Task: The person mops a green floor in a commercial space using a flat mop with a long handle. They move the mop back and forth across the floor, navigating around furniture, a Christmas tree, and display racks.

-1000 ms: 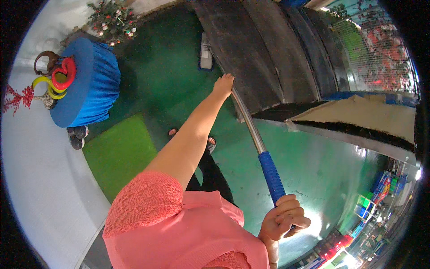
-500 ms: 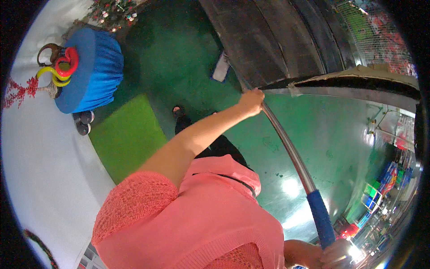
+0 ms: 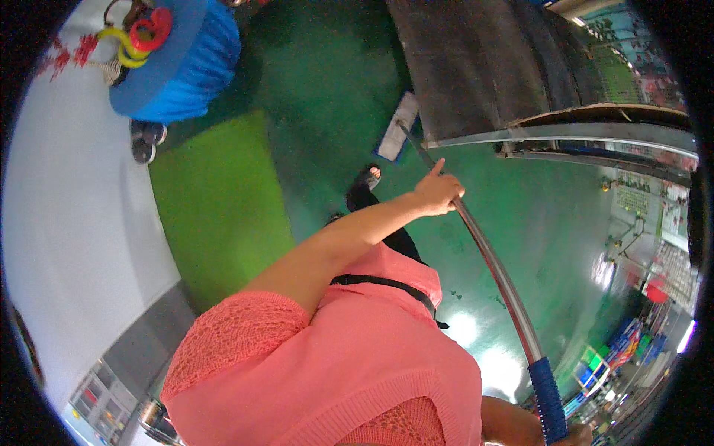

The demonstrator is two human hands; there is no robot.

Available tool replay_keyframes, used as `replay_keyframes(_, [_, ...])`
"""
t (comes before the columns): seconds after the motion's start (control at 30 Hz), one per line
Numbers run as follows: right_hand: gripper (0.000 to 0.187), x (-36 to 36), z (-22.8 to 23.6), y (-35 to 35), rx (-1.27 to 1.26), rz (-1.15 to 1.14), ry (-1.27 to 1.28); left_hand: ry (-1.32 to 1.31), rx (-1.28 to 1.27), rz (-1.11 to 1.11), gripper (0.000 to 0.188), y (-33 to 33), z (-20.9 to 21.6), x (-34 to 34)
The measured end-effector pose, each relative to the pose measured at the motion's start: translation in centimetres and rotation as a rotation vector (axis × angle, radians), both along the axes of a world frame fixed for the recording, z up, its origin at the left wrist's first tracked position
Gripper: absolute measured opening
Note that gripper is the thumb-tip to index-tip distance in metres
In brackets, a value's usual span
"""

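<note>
Gripping the flat mop (image 3: 501,279) at two points well apart, the hands hold its handle slanting from near right toward the far middle. Nearest, the right hand (image 3: 579,434) is wrapped about the end of the blue ribbed grip (image 3: 547,401), partly cut off from view. To its left is the person's coral knit top (image 3: 349,349), a black strap (image 3: 387,282) across the waist. Farther along, the left hand (image 3: 440,192) is clamped on the bare metal pole (image 3: 523,327), one digit pointing toward the far end.

Left of that hand, a bright green mat (image 3: 223,201) lies on the darker green floor (image 3: 320,104). Just beyond the person's sandalled foot (image 3: 370,177), the pale, blue-edged mop pad (image 3: 396,141) rests flat on the floor, beside the left edge of a black-covered platform (image 3: 476,67); I cannot tell whether they touch. At far left, dark shoes (image 3: 147,141) sit below a blue-draped round table (image 3: 212,74) bearing red and yellow curved ornaments (image 3: 151,31).
</note>
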State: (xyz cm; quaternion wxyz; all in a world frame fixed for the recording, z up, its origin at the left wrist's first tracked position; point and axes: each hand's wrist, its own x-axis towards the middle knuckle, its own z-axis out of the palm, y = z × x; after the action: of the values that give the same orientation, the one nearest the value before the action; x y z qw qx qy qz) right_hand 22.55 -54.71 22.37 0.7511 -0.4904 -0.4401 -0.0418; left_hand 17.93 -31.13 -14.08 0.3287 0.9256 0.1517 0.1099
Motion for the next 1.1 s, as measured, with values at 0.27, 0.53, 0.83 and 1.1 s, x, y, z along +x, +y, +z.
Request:
replay_keyframes(0.27, [0.002,-0.7,0.3,-5.1,0.045,0.143,0.033,0.126,0.020,0.426,0.022,-2.1,-0.6,-13.7])
replay_keyframes(0.53, [0.001,-2.6,-4.7,-5.7,0.092,0.279,0.218,0.288,-0.012,0.689,0.024,-6.1,-1.3,-24.0])
replay_keyframes(0.83, [0.005,8.4,-4.5,-16.7,0.073,0.433,0.205,0.295,-0.031,0.733,0.026,-14.7,-2.5,-11.9])
replay_keyframes(1.1, [0.007,18.0,3.0,-21.5,-0.063,0.723,-0.079,0.059,-0.109,0.597,0.029,-26.9,-1.5,10.1])
